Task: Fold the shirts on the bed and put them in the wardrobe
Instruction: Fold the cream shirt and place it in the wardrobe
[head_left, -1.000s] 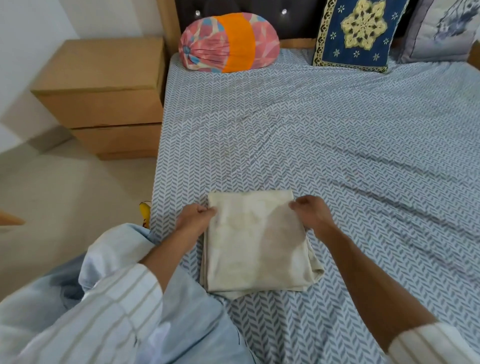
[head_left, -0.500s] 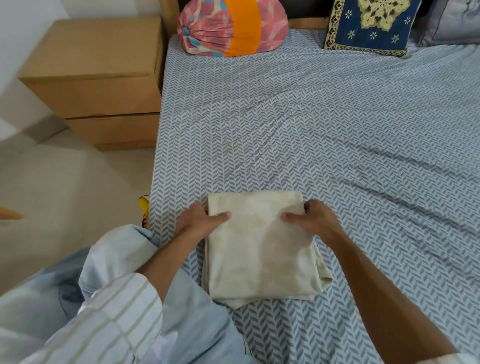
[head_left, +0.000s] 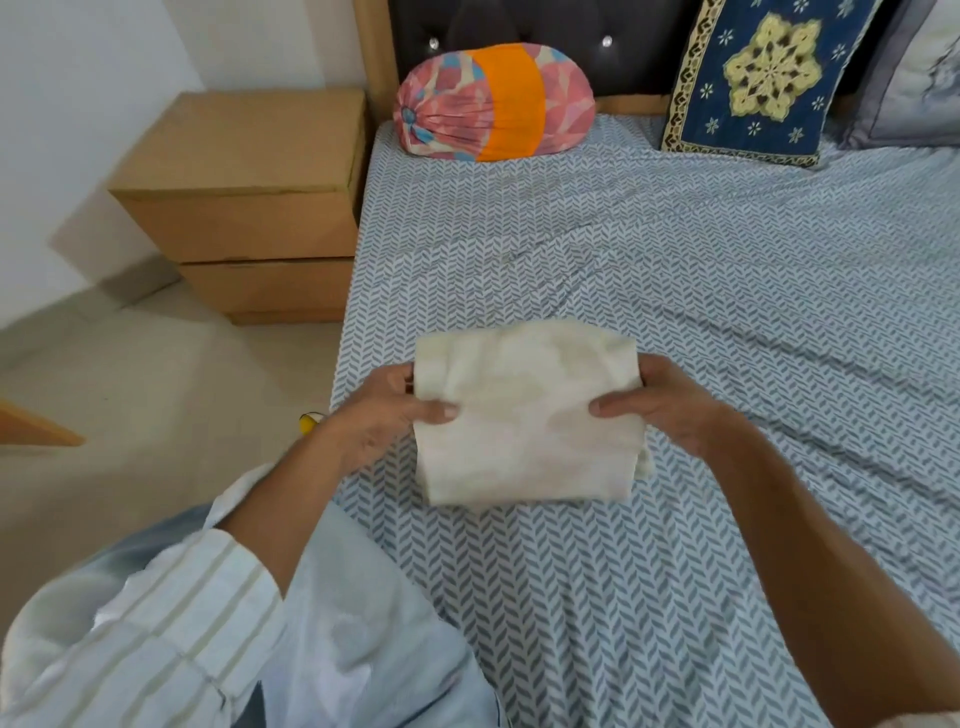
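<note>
Herringbone-sheeted bed (head_left: 675, 322), wooden nightstand (head_left: 249, 208) beside, cushions at headboard (head_left: 571, 21).

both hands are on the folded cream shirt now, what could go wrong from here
The left hand and right hand grip the folded shirt only at its side edges, so the middle may sag and the fold could open. A loose layer sticks out at the lower right corner and might slip free during carrying. The wardrobe is not in view.

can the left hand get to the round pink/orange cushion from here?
Probably not as things stand: the left hand grips the folded shirt, and the cushion lies far up the bed. Nothing blocks the path.
</note>
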